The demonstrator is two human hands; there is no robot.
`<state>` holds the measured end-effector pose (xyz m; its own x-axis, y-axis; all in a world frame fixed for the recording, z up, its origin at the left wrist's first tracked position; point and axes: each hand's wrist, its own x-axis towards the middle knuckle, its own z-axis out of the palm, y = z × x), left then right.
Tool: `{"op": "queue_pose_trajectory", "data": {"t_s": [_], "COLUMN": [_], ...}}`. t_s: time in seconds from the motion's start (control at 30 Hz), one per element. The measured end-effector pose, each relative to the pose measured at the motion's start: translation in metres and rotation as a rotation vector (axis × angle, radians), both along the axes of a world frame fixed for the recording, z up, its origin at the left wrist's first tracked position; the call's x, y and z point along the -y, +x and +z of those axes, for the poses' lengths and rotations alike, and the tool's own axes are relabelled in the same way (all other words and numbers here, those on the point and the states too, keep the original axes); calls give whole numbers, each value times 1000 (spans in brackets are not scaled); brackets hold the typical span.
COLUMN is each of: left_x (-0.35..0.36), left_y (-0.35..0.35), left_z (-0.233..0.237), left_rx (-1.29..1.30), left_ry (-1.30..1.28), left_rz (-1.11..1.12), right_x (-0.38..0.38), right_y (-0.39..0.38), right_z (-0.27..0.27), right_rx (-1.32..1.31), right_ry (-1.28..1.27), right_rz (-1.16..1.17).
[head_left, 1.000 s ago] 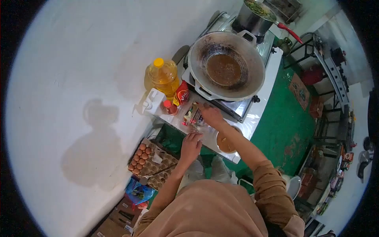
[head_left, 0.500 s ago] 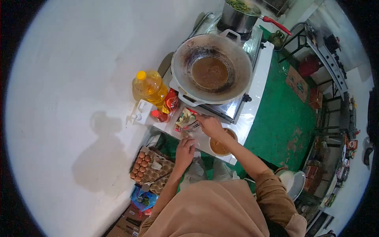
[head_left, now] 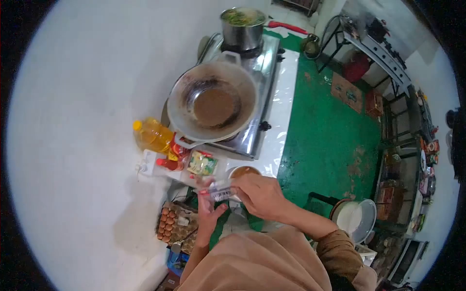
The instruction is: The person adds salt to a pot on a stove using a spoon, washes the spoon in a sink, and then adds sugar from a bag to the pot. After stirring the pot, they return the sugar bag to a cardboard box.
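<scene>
A small clear plastic packet with a dark barcode-like print and red edges is held up between my hands, blurred by motion. My right hand pinches its right end. Around its left end is my left hand, with the thumb sticking out below and the fingers partly behind the packet. Just beyond my right fingers, a bowl of brown-orange liquid is partly hidden by that hand. On the white counter behind my left hand lies a green and yellow packet.
A large wok with brown liquid sits on the gas stove; behind it stands a steaming pot of greens. An oil bottle and a red-capped bottle stand by the wall. Eggs in a tray are lower left.
Both hands have come together, lifting the clear packet off the counter toward my body. The green and yellow packet stays on the counter. The camera view has shifted, so the stove appears further left.
</scene>
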<state>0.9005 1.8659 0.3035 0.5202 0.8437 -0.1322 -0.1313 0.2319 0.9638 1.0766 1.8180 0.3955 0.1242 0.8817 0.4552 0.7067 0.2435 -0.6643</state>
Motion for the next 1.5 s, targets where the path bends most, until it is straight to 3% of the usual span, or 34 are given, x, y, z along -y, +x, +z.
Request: {"op": "queue_pose_trajectory", "data": {"t_s": [0.03,0.1,0.2,0.23,0.33,0.4,0.5,0.57,0.7,0.9,1.17,1.27,1.5], "left_x": [4,31,71,79,132,159,182,187,187,140,25,-15,-138], "left_y": [13,37,103,124,209,259,320,357,434,579,802,884,1070], "left_z": [11,7,16,18,22,28,28,32,34,24,43,37,16], "left_rx": [167,184,314,544,444,555,466,493,507,464,464,472,527], "left_ry": [-106,-142,-445,-604,-440,-641,-618,-608,-652,-525,-516,-576,-571], "left_rz": [-168,-150,-193,-346,-334,-381,-571,-671,-687,-675,-880,-819,-668], "right_x": [14,42,88,104,154,185,226,249,274,261,202,174,72], "right_y": [10,37,85,106,168,204,253,284,350,500,716,785,994], "right_z": [13,33,51,59,72,80,90,92,65,26,-58,-70,-115], "right_rx": [8,46,59,72,146,199,197,-10,-189,-310,-277,-345,-434], "right_ry": [16,-65,-35,-41,-35,-25,-32,-167,-32,50,-274,-414,-374], "right_rz": [-11,-13,-60,-89,-212,-290,-488,-663,-835,-943,-1033,-1087,-1104]}}
